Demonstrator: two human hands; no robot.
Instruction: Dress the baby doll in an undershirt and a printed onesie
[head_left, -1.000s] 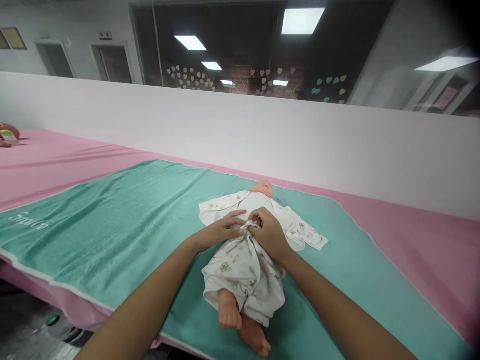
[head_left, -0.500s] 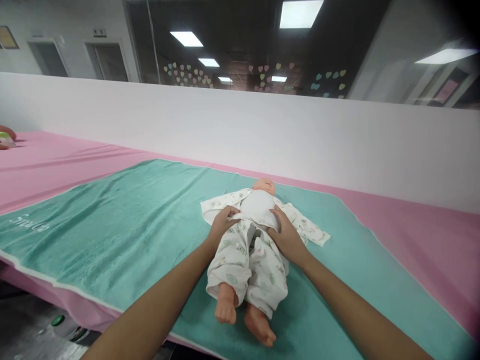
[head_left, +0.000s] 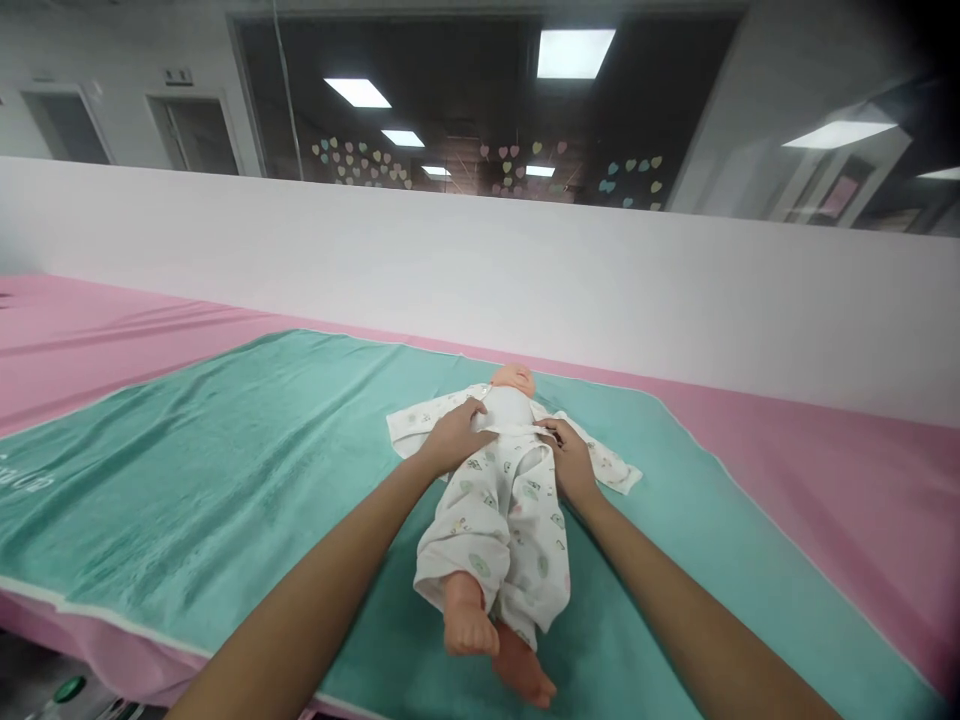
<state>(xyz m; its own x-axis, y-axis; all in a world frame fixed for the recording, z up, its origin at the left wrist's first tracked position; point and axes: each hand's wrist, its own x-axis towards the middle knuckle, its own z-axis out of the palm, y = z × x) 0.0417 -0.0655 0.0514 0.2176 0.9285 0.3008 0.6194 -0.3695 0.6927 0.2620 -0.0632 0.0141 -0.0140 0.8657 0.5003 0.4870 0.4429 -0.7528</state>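
A baby doll lies on its back on a teal towel, head away from me and bare feet toward me. It wears white printed trousers; an open printed top is spread under it. My left hand grips the trousers' waistband at the doll's left side. My right hand grips the waistband on the other side. Both hands are closed on the fabric at the doll's belly.
The towel covers a pink sheet on a long table. A low white partition runs along the far edge, with dark glass behind it. The table's near edge and the floor show at bottom left.
My hands moved apart from the doll's middle to its sides and drew the trousers' waistband up toward the chest. The view shifted a little to the right.
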